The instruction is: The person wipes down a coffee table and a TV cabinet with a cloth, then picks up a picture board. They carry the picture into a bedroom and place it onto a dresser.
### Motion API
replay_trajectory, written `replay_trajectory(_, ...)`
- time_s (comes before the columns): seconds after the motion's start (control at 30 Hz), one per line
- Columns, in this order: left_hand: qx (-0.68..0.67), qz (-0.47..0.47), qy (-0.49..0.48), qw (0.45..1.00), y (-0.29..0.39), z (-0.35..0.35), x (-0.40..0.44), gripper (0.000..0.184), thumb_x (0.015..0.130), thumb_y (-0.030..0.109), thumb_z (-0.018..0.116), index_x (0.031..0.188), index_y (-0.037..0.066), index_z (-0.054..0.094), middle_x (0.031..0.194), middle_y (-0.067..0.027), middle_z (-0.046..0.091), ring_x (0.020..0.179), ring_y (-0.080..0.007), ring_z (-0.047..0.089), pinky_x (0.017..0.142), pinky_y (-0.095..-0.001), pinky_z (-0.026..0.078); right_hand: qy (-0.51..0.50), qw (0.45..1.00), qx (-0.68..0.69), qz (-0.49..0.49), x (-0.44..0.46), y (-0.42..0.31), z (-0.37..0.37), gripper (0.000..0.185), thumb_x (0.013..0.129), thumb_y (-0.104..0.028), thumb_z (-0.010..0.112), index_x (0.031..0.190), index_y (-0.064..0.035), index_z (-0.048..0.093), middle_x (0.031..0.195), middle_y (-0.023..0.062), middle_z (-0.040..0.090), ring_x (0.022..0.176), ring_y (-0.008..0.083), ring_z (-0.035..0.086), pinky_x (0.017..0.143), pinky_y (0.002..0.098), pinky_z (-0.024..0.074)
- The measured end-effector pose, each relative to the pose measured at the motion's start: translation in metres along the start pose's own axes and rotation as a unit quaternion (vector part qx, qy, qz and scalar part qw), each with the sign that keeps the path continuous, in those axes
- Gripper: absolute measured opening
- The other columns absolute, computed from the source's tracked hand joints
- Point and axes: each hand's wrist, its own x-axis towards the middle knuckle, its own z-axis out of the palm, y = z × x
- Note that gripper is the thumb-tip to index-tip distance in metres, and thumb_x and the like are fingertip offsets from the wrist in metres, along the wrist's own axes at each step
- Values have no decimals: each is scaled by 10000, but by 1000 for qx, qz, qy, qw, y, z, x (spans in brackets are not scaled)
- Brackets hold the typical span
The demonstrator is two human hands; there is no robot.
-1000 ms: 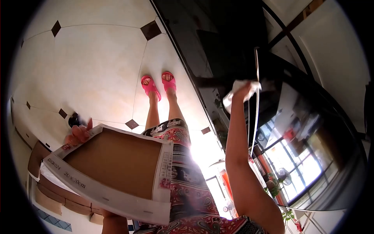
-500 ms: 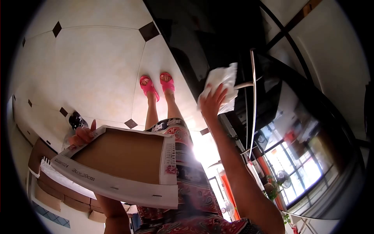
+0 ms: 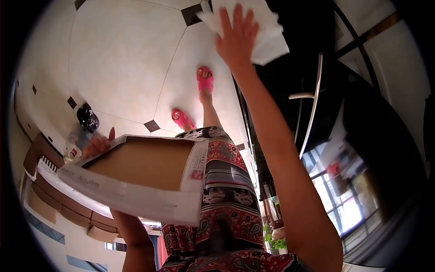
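My left hand (image 3: 96, 146) grips the far-left edge of a white-edged frame (image 3: 136, 199) with a brown back panel (image 3: 142, 161), held at waist height. Printed text and a small pink mark show on its pale border. My right arm reaches far forward, and my right hand (image 3: 238, 34) lies with fingers spread on a white cloth or tissue (image 3: 269, 34). The cloth is over the left edge of a glossy black surface (image 3: 290, 72).
A curved metal bar (image 3: 316, 104) stands on the black surface, near a TV-like screen (image 3: 362, 177) reflecting a window. Pink slippers (image 3: 205, 79) are on the tiled floor (image 3: 118, 54). A dark patterned object (image 3: 88, 119) lies left, beyond a brown sofa (image 3: 77, 206).
My right hand has moved with the white cloth from beside the metal bar to farther forward along the black surface. One foot has stepped forward, and the frame has shifted slightly.
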Motion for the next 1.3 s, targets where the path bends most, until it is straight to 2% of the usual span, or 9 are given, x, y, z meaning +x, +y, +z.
replay_trajectory(0.13,100,-2,65,993,7,5,-16,179,962,290,501,891,139,437,873,-37,389,905,-204,392,1022,-375,313,-154,984,-33,88,-177,31,-30,741,784,-86,637,1464,-229,380,1554,182,231,1409,479,189,1069,671,197)
replay_trajectory(0.27,191,-32,81,978,-5,-23,-48,179,936,263,569,953,120,462,905,-31,412,943,-181,443,1150,-478,227,-292,926,-177,-160,-352,114,-60,544,840,-141,592,1378,-162,511,1502,86,345,1377,394,296,1052,609,294)
replay_trajectory(0.63,241,-14,138,961,-15,-74,-187,217,966,360,551,938,155,484,925,-12,452,979,-169,484,1170,-530,211,-296,842,-267,-362,-61,106,-11,238,771,-264,679,900,-65,699,1063,91,608,1150,263,492,1119,459,261)
replay_trajectory(0.73,240,16,174,955,-34,-82,-215,220,980,363,522,932,152,479,909,-11,444,947,-169,470,1165,-532,218,-385,861,-204,-262,-168,121,-15,177,788,-215,636,872,-62,667,992,100,594,1023,280,555,766,411,520)
replay_trajectory(0.9,210,14,222,952,-61,-113,-272,206,969,329,537,923,144,459,888,-19,432,922,-181,467,1159,-546,235,-469,873,-68,-118,-462,175,-18,239,882,-229,535,1100,-133,539,902,42,572,837,224,589,691,372,498)
replay_trajectory(1.0,177,21,255,950,-64,-112,-294,261,960,361,542,903,139,417,867,-36,410,894,-192,472,1157,-556,240,-400,854,279,183,-611,221,-8,291,961,-245,480,1246,-187,490,873,1,553,814,160,569,671,307,483)
replay_trajectory(1.13,237,18,261,936,-64,-115,-321,233,934,306,608,952,126,460,896,-12,457,954,-162,507,1166,-566,234,-632,745,-55,-207,-571,203,-54,270,930,-251,508,1175,-139,529,932,47,580,865,208,585,720,356,489)
replay_trajectory(1.27,225,9,316,922,-79,-126,-336,168,960,169,570,1075,89,479,1030,-29,537,1010,-168,534,1156,-592,245,-474,793,-248,-292,-287,102,-35,354,853,-310,607,1108,-66,577,1158,117,570,1202,299,481,992,521,364)
replay_trajectory(1.3,222,29,267,937,-85,-126,-330,197,968,174,562,1132,89,493,1046,-41,543,1025,-175,537,1153,-605,244,-180,873,-224,-394,-249,111,-14,316,769,-284,665,1002,-71,643,1170,84,563,1303,270,415,1030,516,363)
